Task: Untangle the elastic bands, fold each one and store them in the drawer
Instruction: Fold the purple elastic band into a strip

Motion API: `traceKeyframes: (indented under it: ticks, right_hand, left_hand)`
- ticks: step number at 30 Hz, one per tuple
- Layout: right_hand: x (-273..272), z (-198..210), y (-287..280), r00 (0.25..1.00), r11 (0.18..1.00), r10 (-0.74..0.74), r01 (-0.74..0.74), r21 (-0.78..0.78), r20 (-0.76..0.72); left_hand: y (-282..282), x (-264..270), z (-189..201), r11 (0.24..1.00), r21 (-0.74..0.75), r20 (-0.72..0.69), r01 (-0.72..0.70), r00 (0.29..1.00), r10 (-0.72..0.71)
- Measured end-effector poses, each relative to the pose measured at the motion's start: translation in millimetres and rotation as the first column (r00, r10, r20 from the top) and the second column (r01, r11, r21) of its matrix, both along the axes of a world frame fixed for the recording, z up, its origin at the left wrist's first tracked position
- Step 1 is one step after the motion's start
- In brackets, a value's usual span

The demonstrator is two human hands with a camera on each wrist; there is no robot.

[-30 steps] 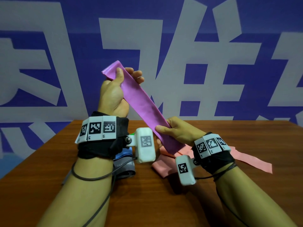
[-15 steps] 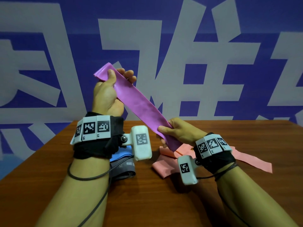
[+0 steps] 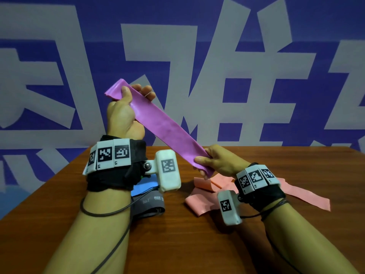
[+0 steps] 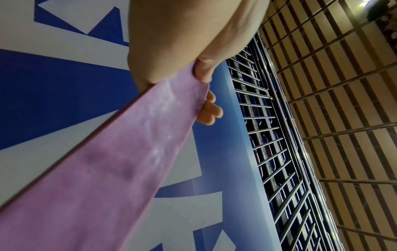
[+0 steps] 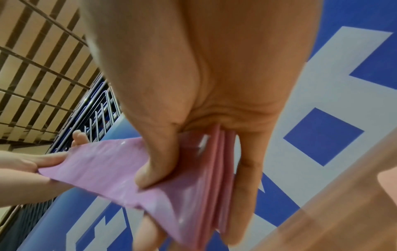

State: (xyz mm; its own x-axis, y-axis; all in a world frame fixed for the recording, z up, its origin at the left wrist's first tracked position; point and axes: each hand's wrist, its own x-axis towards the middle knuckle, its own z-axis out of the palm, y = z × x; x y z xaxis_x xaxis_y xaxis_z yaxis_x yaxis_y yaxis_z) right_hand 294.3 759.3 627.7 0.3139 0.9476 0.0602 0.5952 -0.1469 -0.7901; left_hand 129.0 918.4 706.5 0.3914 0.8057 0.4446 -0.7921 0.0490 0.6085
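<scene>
Fingers (image 5: 247, 163) pinch the purple band's (image 5: 103, 163) folded layers, seen only from the right wrist.

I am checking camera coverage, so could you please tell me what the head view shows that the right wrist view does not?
Only the head view shows the pink band, blue band and grey band lying on the wooden table. Only the right wrist view shows stacked folds inside the right hand. Both show the purple band held by the left hand too.

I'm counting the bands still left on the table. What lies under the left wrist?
A blue band on a grey band, both flat on the table. The left wrist covers their left parts, so anything further under there is hidden.
</scene>
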Motion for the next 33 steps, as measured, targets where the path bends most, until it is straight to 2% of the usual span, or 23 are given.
traceKeyframes:
  ticks: [3,7,10,18,22,26,30,33]
  right_hand:
    - [2.2,-0.9,-1.5,1.0,1.0,0.015,-0.015,-0.022,-0.022]
    - [7.9,-1.1,-4.8,0.996,0.999,0.023,-0.026,-0.038,-0.083]
    - [11.3,4.3,-9.4,0.989,1.0,-0.015,0.018,0.019,-0.145]
    - [13.2,20.0,-27.4,0.962,0.997,0.022,-0.002,0.076,-0.273]
    - [13.4,28.6,-35.9,0.927,0.979,0.107,-0.036,0.2,-0.358]
    - [9.6,34.6,-32.0,0.887,0.946,0.188,-0.047,0.322,-0.421]
    - [2.1,36.9,-25.5,0.866,0.911,0.226,-0.025,0.412,-0.447]
    - [-2.5,40.7,-22.2,0.846,0.874,0.233,0.034,0.485,-0.479]
  left_hand:
    - [10.0,1.2,-0.9,1.0,-0.013,-0.001,-0.024,1.0,0.024]
    - [45.3,5.6,-2.3,0.995,-0.037,-0.135,-0.088,0.987,0.082]
    - [60.5,7.4,-3.8,0.994,-0.06,-0.114,-0.096,0.99,0.089]
    - [43.4,7.5,-4.2,0.986,-0.092,-0.114,-0.141,0.985,0.13]
    - [5.0,4.2,-0.6,0.976,0.054,-0.091,-0.209,0.973,0.213]
    - [-15.4,9.8,0.6,0.917,0.295,-0.183,-0.269,0.926,0.33]
    - [-28.4,20.7,-4.1,0.825,0.543,-0.301,-0.156,0.881,0.365]
    - [-38.9,26.4,-6.6,0.769,0.639,-0.426,-0.012,0.827,0.368]
